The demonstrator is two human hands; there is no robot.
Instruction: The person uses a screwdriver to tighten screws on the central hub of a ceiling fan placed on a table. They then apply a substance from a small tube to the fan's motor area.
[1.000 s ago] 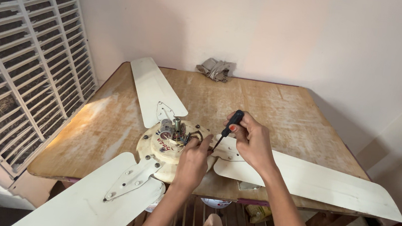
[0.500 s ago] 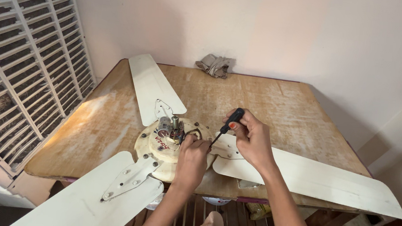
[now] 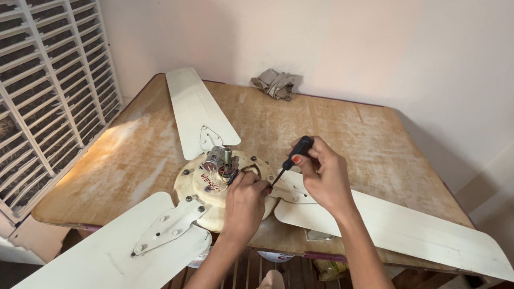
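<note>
Worn wooden table (image 3: 357, 134) against pale wall, cream ceiling fan (image 3: 204, 186) flat on top. Right hand (image 3: 325, 175) clamped on black screwdriver (image 3: 293, 154), tip angled down to fan hub rim. Left hand (image 3: 244, 202) pressed on hub beside tip, fingers curled. Crumpled rag (image 3: 276, 83) at far edge.

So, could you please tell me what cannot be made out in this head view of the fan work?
- Screwdriver tip: hidden behind the left hand, so the screw it meets cannot be seen.
- Fan motor housing: its near side is covered by the left hand.
- Near-left blade: cut off by the bottom edge.
- Things under the table: hidden by its top and the arms.
</note>
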